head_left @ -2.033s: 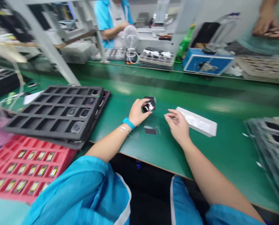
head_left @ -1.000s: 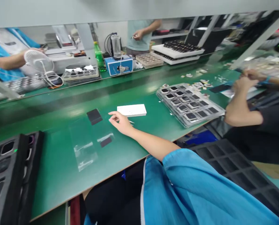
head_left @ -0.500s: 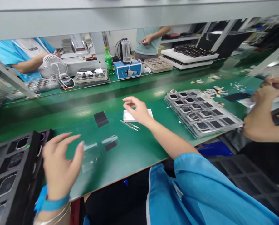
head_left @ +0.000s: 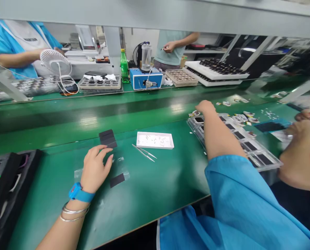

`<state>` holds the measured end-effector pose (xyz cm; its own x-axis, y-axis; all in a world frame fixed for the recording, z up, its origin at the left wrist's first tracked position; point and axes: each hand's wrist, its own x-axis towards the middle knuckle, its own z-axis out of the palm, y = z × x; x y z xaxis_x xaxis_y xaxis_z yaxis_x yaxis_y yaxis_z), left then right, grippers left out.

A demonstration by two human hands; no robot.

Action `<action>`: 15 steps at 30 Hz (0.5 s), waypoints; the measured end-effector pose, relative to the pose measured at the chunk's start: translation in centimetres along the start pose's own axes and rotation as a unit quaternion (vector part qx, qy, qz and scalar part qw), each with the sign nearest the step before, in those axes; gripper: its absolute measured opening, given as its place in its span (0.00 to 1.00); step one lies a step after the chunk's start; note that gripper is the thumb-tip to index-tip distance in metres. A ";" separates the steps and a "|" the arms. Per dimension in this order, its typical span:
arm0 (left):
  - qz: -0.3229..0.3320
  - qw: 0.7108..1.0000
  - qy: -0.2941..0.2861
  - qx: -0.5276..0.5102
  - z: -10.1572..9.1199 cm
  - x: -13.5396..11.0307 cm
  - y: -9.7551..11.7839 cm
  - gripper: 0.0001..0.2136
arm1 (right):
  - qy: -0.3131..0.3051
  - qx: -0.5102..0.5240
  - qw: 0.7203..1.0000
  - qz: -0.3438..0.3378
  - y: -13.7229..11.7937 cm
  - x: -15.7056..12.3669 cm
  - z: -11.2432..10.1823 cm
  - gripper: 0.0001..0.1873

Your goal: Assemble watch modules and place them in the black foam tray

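Observation:
My left hand (head_left: 97, 166) hovers over the green table with its fingers loosely curved and apart, holding nothing. It is close to a black folded sheet (head_left: 108, 139) and a clear plastic film with a dark strip (head_left: 117, 180). Further right, my right hand (head_left: 206, 107) reaches to the far left corner of a clear plastic tray (head_left: 268, 158) of square dark-faced parts. A small white part with a yellowish tab (head_left: 194, 114) lies right by its fingertips, which are mostly hidden. Between my hands are tweezers (head_left: 144, 152) and a shallow white box (head_left: 155, 140) with tiny pieces inside.
Black foam trays (head_left: 27, 173) stand at the left edge. A co-worker's hands (head_left: 304, 126) work at the far right, near loose white parts (head_left: 240, 118). Behind are a fan (head_left: 55, 61), a green bottle (head_left: 124, 66) and a blue machine (head_left: 146, 79). A shelf beam hangs overhead.
My right hand has gone from above the white box to the plastic tray's far corner, uncovering the box. My left hand has moved right, from beside the foam trays to the plastic film.

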<state>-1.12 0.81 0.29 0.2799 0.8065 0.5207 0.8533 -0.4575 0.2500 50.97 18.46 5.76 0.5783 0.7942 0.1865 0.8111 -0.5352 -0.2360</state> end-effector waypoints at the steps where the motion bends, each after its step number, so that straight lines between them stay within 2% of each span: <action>1: 0.001 1.000 -0.003 0.003 0.0 0.0 -0.1 0.12 | -0.011 -0.017 0.999 0.031 0.1 0.3 0.5 0.21; 3: 0.001 1.000 -0.003 0.006 -0.1 0.1 0.0 0.12 | -0.048 -0.056 0.993 0.088 -0.3 0.5 1.5 0.23; 6: 0.005 1.000 0.002 0.011 -0.4 0.2 0.1 0.12 | -0.099 -0.106 0.982 0.119 -1.5 0.3 2.9 0.24; 11: 0.016 1.000 0.010 0.014 -1.1 0.2 0.0 0.12 | -0.112 -0.098 0.984 0.100 -2.6 0.1 4.1 0.24; 15: 0.000 1.000 0.016 0.003 -1.3 0.5 -0.1 0.11 | -0.113 -0.068 0.990 0.049 -3.2 -0.7 3.7 0.22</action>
<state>-1.60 0.74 1.56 0.2657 0.7941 0.5466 0.8560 -0.4551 0.2451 47.66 20.70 2.84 0.6333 0.7721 -0.0523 0.7650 -0.6348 -0.1082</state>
